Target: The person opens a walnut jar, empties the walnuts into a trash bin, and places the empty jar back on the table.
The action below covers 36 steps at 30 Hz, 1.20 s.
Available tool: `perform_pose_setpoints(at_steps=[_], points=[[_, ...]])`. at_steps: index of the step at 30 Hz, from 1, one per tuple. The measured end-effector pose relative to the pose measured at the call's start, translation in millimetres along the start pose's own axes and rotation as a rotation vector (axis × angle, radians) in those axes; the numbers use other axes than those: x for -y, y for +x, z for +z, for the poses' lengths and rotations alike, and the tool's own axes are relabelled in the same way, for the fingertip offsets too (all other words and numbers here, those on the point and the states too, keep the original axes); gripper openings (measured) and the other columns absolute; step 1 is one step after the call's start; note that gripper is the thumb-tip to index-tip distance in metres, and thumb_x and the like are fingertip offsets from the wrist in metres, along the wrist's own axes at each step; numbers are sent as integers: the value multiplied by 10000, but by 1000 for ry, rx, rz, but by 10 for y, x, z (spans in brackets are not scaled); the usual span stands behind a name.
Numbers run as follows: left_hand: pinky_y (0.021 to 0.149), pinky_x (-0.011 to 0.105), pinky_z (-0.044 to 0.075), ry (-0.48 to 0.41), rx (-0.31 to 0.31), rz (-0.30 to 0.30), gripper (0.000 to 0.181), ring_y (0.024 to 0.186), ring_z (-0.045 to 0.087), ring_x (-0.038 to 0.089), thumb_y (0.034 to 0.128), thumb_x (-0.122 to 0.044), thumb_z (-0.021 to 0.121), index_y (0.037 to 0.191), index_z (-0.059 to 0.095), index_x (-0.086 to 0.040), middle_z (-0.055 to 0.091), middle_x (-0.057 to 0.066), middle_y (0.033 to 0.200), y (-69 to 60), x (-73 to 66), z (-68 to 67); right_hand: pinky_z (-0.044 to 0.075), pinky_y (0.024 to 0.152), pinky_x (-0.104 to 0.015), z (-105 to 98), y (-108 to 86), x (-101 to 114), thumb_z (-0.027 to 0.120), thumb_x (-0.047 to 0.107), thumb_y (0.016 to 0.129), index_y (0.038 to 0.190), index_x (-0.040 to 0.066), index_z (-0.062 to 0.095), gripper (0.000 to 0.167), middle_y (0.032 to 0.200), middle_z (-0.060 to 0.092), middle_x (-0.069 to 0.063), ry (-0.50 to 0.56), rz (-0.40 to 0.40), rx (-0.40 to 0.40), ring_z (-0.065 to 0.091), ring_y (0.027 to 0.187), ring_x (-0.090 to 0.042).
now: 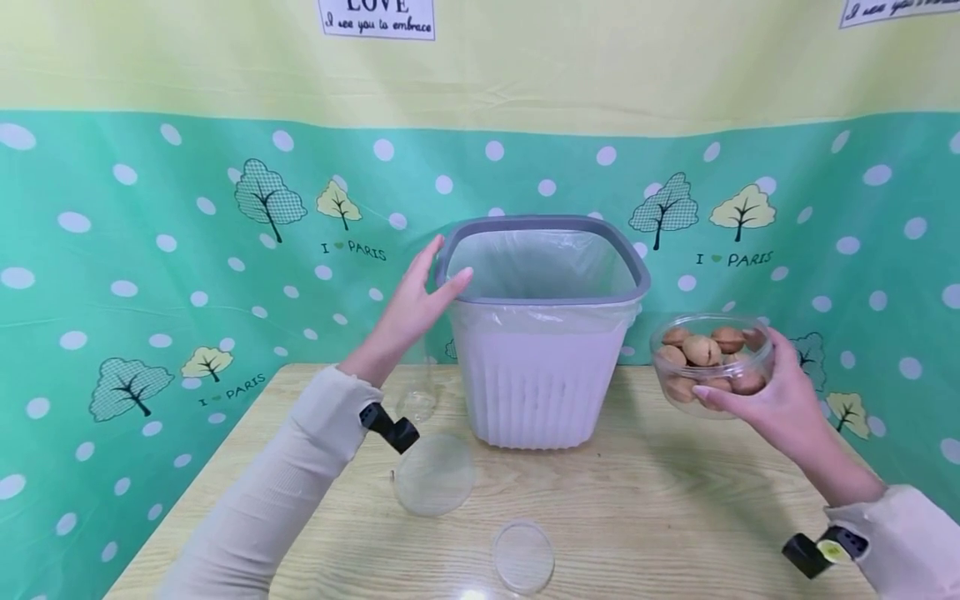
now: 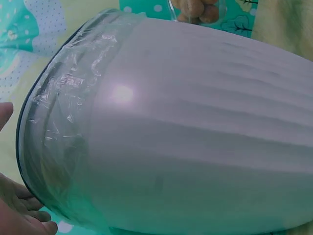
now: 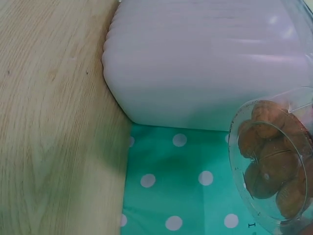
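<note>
A light bin (image 1: 536, 375) with a grey rim and a clear plastic liner stands on the table. At its left rim is the left hand (image 1: 412, 308), fingers extended and thumb over the edge; the left wrist view shows the fingers (image 2: 34, 215) beside the rim. Right of the bin, the right hand (image 1: 780, 400) grips a clear round container (image 1: 712, 367) of walnuts, held up above the table. In the right wrist view the walnuts (image 3: 279, 166) show through the clear wall, near the bin (image 3: 195, 63).
Two round translucent lids, a larger one (image 1: 435, 475) and a smaller one (image 1: 523, 557), lie on the wooden table (image 1: 637, 525) before the bin. A clear glass-like vessel (image 1: 417, 402) stands left of the bin. Behind hangs a green and yellow printed cloth (image 1: 540, 100).
</note>
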<state>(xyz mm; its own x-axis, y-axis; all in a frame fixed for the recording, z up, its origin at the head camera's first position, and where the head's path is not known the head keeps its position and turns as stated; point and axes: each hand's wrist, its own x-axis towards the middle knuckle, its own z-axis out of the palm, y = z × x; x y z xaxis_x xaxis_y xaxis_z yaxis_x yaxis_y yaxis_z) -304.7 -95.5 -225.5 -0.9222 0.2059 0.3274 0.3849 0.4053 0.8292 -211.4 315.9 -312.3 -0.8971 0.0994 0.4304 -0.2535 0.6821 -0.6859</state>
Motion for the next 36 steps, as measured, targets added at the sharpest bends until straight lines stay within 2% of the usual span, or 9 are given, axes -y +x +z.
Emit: perform_pose_setpoints(at_steps=[4, 6, 11, 14, 16, 21, 23, 31, 36], points=[[1144, 460, 155, 12, 8, 4, 878, 1436, 117, 199, 860, -579, 555, 1523, 130, -190, 129, 5, 1575, 96, -58, 40, 394, 664, -74, -25, 44, 18, 807, 227, 743, 1493, 75, 142, 1013, 1396, 336, -199, -2, -10, -7, 433, 944, 2], [1145, 455, 153, 14, 10, 1, 883, 1437, 114, 209, 863, -561, 565, 1523, 129, -168, 120, 20, 1577, 134, -84, 66, 414, 731, -122, -42, 71, 38, 805, 215, 744, 1490, 76, 149, 1004, 1399, 328, -210, 9, -15, -10, 458, 1038, -126], [1143, 474, 144, 29, 11, -26, 908, 1440, 95, 210, 844, -551, 602, 1523, 128, -180, 101, 5, 1580, 192, -114, 96, 386, 732, -160, -102, 159, 99, 799, 226, 748, 1494, 72, 119, 1022, 1393, 336, -236, -20, -20, -28, 476, 1067, -315], [1144, 474, 138, 50, 14, -38, 920, 1440, 89, 207, 835, -537, 623, 1523, 129, -178, 94, 5, 1581, 220, -111, 104, 325, 707, -90, -149, 235, 127, 797, 218, 750, 1498, 86, 111, 1023, 1413, 322, -244, -23, -29, -35, 437, 1091, -340], [1143, 473, 141, 60, 17, -45, 934, 1440, 87, 211, 826, -527, 640, 1523, 132, -168, 92, 12, 1582, 237, -106, 111, 334, 705, -70, -177, 286, 141, 799, 211, 748, 1497, 89, 115, 1022, 1421, 311, -233, -16, -36, -36, 442, 1083, -294], [1136, 481, 170, 58, 29, -76, 982, 1440, 86, 220, 794, -520, 682, 1524, 127, -168, 79, -2, 1582, 258, -109, 121, 390, 619, -70, -232, 394, 180, 800, 231, 749, 1485, 81, 155, 990, 1334, 342, -151, -28, -39, -47, 467, 846, -1], [1135, 482, 175, 55, 35, -88, 995, 1440, 85, 222, 785, -516, 693, 1524, 122, -173, 71, -7, 1582, 261, -113, 125, 386, 610, -66, -251, 425, 193, 794, 234, 756, 1485, 70, 148, 987, 1309, 348, -137, -35, -41, -51, 459, 823, 37], [1143, 469, 149, 32, 39, -92, 977, 1440, 85, 231, 793, -438, 716, 1522, 132, -152, 81, 30, 1581, 268, -118, 134, 454, 581, -124, -300, 537, 283, 795, 206, 756, 1458, 119, 192, 930, 1048, 499, -63, 17, -37, -43, 545, 766, 6], [1145, 469, 138, -2, 45, -92, 977, 1440, 77, 226, 788, -386, 733, 1522, 133, -151, 80, 22, 1580, 255, -100, 121, 427, 619, -77, -331, 627, 359, 789, 196, 762, 1468, 121, 169, 943, 1215, 401, -53, 20, -48, -45, 521, 829, 27]])
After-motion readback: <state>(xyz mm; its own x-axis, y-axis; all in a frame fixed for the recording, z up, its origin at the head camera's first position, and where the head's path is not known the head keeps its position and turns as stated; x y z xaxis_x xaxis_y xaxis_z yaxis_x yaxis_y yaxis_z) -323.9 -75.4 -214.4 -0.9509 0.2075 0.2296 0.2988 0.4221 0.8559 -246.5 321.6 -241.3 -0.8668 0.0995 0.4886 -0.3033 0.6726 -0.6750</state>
